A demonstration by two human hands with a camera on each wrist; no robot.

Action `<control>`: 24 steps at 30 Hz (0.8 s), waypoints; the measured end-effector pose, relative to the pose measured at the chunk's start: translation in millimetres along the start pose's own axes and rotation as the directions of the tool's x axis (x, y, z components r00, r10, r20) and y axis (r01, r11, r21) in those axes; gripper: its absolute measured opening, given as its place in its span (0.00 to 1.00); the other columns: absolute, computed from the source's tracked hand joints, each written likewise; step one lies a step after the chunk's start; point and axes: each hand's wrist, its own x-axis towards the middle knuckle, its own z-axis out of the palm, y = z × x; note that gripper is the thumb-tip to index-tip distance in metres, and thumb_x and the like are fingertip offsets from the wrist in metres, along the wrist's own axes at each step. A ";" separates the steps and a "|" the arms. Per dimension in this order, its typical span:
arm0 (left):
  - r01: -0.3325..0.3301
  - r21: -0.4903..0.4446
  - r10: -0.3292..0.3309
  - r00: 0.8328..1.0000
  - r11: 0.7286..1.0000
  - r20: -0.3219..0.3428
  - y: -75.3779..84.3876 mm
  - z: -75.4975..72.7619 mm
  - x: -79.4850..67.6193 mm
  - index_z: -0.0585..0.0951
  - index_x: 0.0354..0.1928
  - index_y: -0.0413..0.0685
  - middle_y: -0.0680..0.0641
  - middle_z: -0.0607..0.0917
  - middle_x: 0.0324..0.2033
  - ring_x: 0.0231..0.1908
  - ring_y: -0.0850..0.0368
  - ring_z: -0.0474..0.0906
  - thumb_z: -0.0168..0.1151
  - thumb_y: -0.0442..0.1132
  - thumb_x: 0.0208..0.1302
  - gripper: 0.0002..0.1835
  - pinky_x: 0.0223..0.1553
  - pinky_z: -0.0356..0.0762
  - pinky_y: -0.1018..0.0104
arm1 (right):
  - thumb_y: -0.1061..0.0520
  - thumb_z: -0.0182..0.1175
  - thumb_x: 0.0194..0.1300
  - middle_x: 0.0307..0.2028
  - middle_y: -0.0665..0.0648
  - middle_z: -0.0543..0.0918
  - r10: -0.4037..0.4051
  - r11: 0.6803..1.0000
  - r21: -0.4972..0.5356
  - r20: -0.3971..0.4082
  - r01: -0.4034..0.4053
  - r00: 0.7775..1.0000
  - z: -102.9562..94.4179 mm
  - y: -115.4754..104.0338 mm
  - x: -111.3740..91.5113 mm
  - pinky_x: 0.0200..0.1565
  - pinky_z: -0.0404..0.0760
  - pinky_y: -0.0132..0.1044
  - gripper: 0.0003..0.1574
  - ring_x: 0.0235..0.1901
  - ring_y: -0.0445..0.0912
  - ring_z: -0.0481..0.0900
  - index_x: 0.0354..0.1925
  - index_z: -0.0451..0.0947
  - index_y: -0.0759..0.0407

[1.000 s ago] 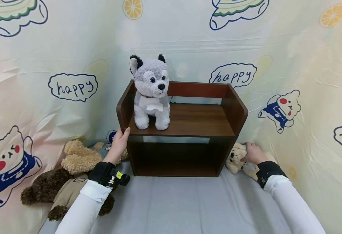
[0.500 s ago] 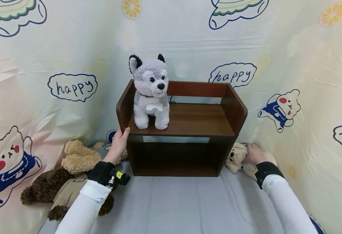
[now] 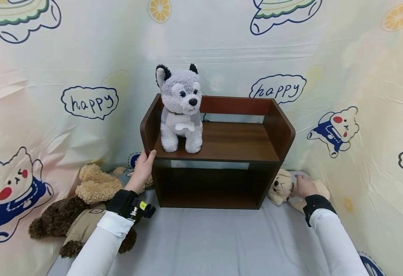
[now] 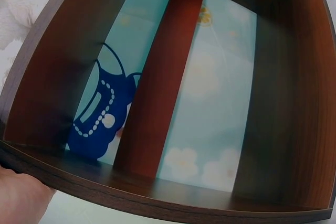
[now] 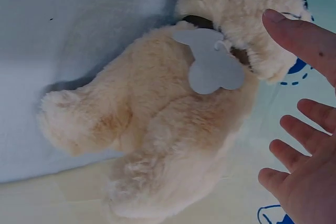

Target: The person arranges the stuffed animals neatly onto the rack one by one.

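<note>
My left hand (image 3: 142, 170) grips the left side of a dark brown two-tier wooden shelf (image 3: 236, 142), thumb at the front edge and fingers behind the panel. Only part of that hand (image 4: 23, 198) shows at the lower left of the left wrist view, against the shelf's edge. My right hand (image 3: 306, 187) is over a cream plush dog (image 3: 280, 188) lying on its side by the shelf's right side. In the right wrist view the spread fingers (image 5: 307, 135) stand beside the plush dog (image 5: 173, 114), with a white bone-shaped tag (image 5: 210, 61) at its neck.
A grey-and-white plush husky (image 3: 182, 115) sits on the upper shelf's left part. Left of the shelf lie a dark brown plush (image 3: 60, 218) and a tan plush (image 3: 97, 184) on the grey sheet (image 3: 208, 241). A printed cloth (image 3: 218, 50) hangs behind.
My right hand has drawn back slightly from the cream plush dog's head, uncovering more of its neck. The left hand stays on the shelf. The head view has shifted a little.
</note>
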 end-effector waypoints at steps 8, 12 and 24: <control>-0.023 -0.010 0.023 1.000 1.000 -0.005 -1.7 0.9 0.8 0.46 0.70 0.41 0.36 0.53 0.67 0.66 0.41 0.48 0.35 0.51 0.72 0.32 0.63 0.48 0.43 | 0.55 0.73 0.38 0.52 0.83 0.63 -0.003 0.994 -0.111 0.023 0.005 1.000 5.4 -0.2 -7.4 0.53 0.64 0.59 0.53 0.51 0.74 0.62 0.53 0.59 0.85; -0.017 -0.021 0.017 1.000 1.000 0.003 -0.7 0.5 0.6 0.45 0.70 0.42 0.37 0.52 0.67 0.66 0.41 0.48 0.35 0.52 0.72 0.32 0.63 0.47 0.43 | 0.54 0.72 0.40 0.52 0.83 0.62 0.016 0.993 -0.117 0.043 -0.011 0.999 12.4 4.9 -7.5 0.55 0.62 0.59 0.53 0.53 0.73 0.60 0.53 0.58 0.86; -0.014 -0.031 0.014 1.000 0.999 0.013 -0.8 0.3 -0.4 0.43 0.70 0.43 0.37 0.51 0.68 0.67 0.43 0.47 0.35 0.51 0.72 0.32 0.64 0.48 0.46 | 0.54 0.72 0.41 0.46 0.82 0.66 0.050 0.994 -0.099 0.019 -0.048 0.999 27.7 12.3 -7.8 0.48 0.67 0.59 0.48 0.45 0.72 0.67 0.50 0.62 0.85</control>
